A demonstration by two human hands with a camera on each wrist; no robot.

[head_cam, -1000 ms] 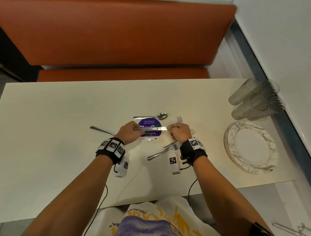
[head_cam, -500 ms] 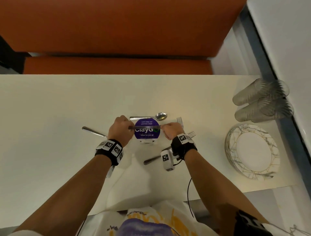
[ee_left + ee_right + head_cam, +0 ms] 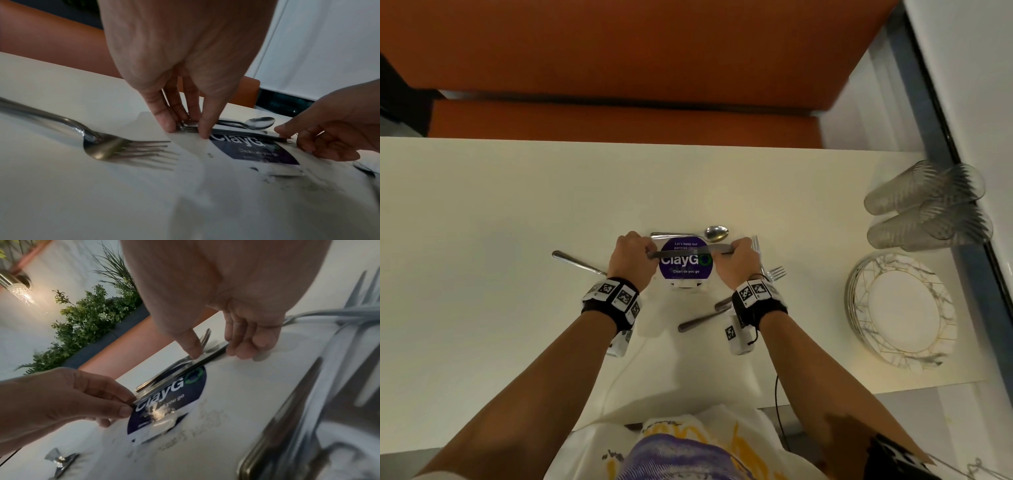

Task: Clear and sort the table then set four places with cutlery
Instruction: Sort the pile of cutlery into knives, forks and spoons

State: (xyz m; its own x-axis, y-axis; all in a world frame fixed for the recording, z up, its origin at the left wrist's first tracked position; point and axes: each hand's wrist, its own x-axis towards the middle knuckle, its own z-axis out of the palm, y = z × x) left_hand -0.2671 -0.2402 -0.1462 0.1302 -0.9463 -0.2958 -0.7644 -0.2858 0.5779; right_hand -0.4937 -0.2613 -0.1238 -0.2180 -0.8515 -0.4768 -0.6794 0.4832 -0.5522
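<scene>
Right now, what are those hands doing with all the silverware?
A person is sorting cutlery at a table. The left hand and right hand each pinch one end of a small bunch of knives, held level over a purple sticker. A spoon and forks lie loose nearby. Plates and glasses wait stacked at the right.

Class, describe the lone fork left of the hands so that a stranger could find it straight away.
Start at the round purple sticker in the middle of the white table. Go left past the left hand to the fork lying alone. The other forks lie together on the right-hand side; this one has none beside it.
</scene>
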